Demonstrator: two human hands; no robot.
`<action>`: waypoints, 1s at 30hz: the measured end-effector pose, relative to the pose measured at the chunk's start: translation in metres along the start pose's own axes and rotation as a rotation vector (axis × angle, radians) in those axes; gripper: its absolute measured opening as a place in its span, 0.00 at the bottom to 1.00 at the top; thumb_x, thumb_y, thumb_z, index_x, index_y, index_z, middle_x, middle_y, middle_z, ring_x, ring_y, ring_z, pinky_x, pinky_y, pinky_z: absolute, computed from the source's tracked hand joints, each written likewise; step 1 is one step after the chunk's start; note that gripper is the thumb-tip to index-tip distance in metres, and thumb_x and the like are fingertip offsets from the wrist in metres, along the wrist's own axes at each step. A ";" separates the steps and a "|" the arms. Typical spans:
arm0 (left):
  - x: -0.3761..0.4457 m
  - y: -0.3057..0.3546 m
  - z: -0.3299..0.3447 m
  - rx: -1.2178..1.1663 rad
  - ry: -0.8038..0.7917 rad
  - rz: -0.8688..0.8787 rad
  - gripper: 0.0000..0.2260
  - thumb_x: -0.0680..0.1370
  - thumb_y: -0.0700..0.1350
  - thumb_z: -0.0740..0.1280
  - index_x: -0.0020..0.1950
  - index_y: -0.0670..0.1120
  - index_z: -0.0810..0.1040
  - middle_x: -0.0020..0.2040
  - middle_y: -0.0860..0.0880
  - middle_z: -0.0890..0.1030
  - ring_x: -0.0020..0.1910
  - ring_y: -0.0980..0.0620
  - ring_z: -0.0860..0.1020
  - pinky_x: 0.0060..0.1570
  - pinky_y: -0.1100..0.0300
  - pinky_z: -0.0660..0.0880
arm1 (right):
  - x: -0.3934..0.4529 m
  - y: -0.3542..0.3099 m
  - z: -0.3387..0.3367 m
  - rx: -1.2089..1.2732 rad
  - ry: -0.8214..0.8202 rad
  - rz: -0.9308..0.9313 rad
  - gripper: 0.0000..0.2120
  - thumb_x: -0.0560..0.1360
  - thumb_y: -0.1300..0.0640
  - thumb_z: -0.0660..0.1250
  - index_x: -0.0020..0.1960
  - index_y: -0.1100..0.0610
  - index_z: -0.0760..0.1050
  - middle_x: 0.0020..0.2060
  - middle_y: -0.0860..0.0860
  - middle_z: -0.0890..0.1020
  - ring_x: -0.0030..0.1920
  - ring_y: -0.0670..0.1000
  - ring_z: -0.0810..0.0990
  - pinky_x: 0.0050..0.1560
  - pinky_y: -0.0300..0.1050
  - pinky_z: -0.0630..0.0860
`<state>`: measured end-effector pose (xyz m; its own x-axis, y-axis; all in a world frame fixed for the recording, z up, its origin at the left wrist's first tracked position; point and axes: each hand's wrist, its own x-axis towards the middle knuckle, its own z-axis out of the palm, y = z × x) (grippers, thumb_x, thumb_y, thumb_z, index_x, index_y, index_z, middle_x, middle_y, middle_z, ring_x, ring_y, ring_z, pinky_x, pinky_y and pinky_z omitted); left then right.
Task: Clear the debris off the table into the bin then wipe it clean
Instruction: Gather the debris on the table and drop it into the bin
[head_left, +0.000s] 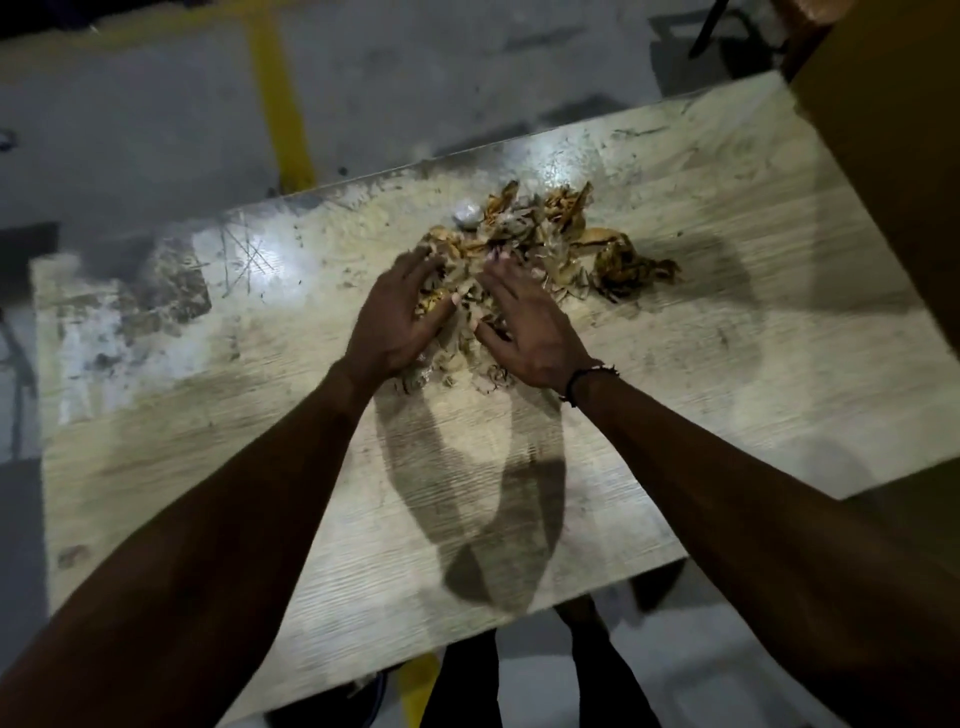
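Note:
A heap of dry brown and tan debris, like leaves and husks, lies in the middle of a pale wood-grain table. A small crumpled silver scrap sits at the heap's far left edge. My left hand and my right hand lie side by side on the near part of the heap, fingers spread and pressing on the debris, palms down. A dark bracelet circles my right wrist. Fine dust and crumbs cover the tabletop around the heap.
A large brown cardboard box stands at the table's right end. Grey floor with a yellow line lies beyond the far edge. A dirty, scuffed patch marks the table's left part. My legs show below the near edge.

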<state>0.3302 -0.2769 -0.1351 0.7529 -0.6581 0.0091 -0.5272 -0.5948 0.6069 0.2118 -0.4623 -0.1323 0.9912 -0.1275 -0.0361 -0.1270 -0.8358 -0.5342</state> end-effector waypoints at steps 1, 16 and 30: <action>-0.008 0.003 0.007 -0.015 0.005 -0.010 0.28 0.84 0.60 0.63 0.82 0.49 0.69 0.83 0.46 0.66 0.82 0.46 0.62 0.81 0.52 0.58 | -0.004 0.001 0.002 -0.004 -0.001 -0.022 0.33 0.83 0.41 0.58 0.83 0.56 0.62 0.83 0.54 0.63 0.84 0.56 0.57 0.81 0.62 0.61; -0.094 0.057 0.058 0.014 0.244 -0.237 0.28 0.84 0.63 0.59 0.82 0.52 0.65 0.84 0.46 0.60 0.84 0.43 0.56 0.81 0.38 0.53 | -0.090 0.005 0.019 0.270 0.435 0.405 0.30 0.85 0.44 0.56 0.82 0.59 0.64 0.82 0.59 0.63 0.82 0.58 0.60 0.81 0.45 0.60; -0.066 0.095 0.090 -0.592 0.316 -0.231 0.20 0.88 0.52 0.58 0.78 0.46 0.73 0.77 0.48 0.74 0.76 0.54 0.72 0.74 0.54 0.72 | -0.061 -0.048 0.043 0.933 0.481 0.329 0.21 0.89 0.57 0.56 0.81 0.59 0.68 0.80 0.51 0.70 0.80 0.46 0.67 0.77 0.38 0.66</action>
<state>0.1951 -0.3314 -0.1496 0.9453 -0.3263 0.0035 -0.1046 -0.2928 0.9504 0.1595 -0.3913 -0.1403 0.7701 -0.6341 -0.0693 -0.1030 -0.0164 -0.9945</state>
